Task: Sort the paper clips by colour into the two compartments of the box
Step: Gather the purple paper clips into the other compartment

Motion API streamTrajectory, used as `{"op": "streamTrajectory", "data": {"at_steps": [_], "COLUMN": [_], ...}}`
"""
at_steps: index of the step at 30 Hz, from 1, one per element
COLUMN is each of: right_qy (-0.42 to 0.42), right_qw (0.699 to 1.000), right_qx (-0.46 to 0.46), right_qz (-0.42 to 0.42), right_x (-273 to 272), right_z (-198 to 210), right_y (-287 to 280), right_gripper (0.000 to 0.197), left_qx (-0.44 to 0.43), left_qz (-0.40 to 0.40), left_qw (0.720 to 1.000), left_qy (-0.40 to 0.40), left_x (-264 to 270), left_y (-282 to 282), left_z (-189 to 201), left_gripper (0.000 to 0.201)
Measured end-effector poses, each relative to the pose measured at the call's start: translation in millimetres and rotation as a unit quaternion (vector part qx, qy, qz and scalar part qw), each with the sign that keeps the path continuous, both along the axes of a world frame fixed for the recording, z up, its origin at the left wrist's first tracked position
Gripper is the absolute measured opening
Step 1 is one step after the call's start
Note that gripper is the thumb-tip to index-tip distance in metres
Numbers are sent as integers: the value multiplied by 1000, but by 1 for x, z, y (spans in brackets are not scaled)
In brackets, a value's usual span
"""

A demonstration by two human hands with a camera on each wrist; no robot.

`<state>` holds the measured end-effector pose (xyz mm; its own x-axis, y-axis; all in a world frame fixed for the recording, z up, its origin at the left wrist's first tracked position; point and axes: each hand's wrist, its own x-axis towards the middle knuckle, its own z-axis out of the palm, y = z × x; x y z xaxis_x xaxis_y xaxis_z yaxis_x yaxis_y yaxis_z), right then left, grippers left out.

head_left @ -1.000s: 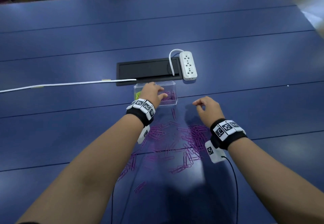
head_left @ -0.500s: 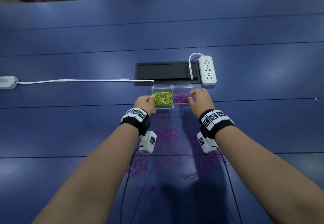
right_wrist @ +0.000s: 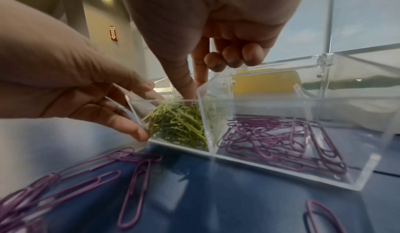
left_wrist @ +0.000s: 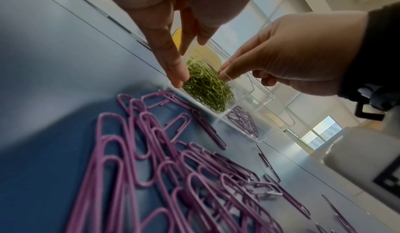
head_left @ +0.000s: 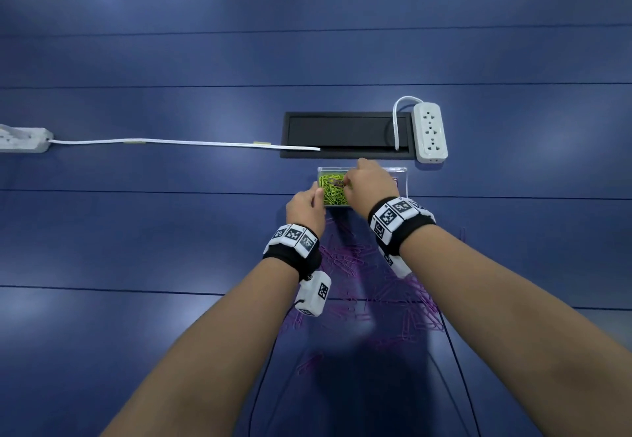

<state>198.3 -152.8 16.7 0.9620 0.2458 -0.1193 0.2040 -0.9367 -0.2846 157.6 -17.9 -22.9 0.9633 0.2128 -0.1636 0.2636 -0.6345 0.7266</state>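
A clear two-compartment box (head_left: 404, 180) (left_wrist: 268, 103) (right_wrist: 368, 168) stands on the blue table. Its left compartment holds green paper clips (head_left: 333, 194) (left_wrist: 205, 86) (right_wrist: 179, 125), its right one purple clips (left_wrist: 242, 120) (right_wrist: 281, 139). My left hand (head_left: 318, 193) (left_wrist: 184, 60) (right_wrist: 138, 110) grips the box's left end, thumb in front. My right hand (head_left: 346, 185) (left_wrist: 223, 72) (right_wrist: 193, 93) reaches across into the green compartment. Its thumb and forefinger pinch a purple clip (head_left: 337, 182) lying on the green pile, and its other fingers are curled. Several loose purple clips (head_left: 349, 258) (left_wrist: 151, 159) (right_wrist: 134, 188) lie scattered between the box and me.
Behind the box are a black cable hatch (head_left: 345, 134) and a white power strip (head_left: 430, 132). A white flat cable (head_left: 188, 142) runs left to a second strip (head_left: 22, 139). Thin black wires from my wrist cameras trail over the table near me.
My right hand moved from the box's right side across to the green compartment and closed its thumb and forefinger there. My left hand stayed at the box's left end.
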Motion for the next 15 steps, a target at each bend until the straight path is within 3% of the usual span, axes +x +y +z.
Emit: {"op": "streamTrajectory", "data": {"at_steps": [11,15], "right_qy": [-9,-6], "right_qw": [1000,999], "right_qx": [-17,40], "right_qz": [10,-10], "right_x": [-4,-5], "right_z": [-1,4], "right_y": [0,-4], "right_gripper": [16,20], "left_qx": [3,-1], "left_qz": [12,19], "left_qw": [1000,1000], "left_qy": [-6,-6], "left_x": [-2,-1], "left_y": [-2,-2], "left_z": [-8,-10], "left_gripper": [41,40]}}
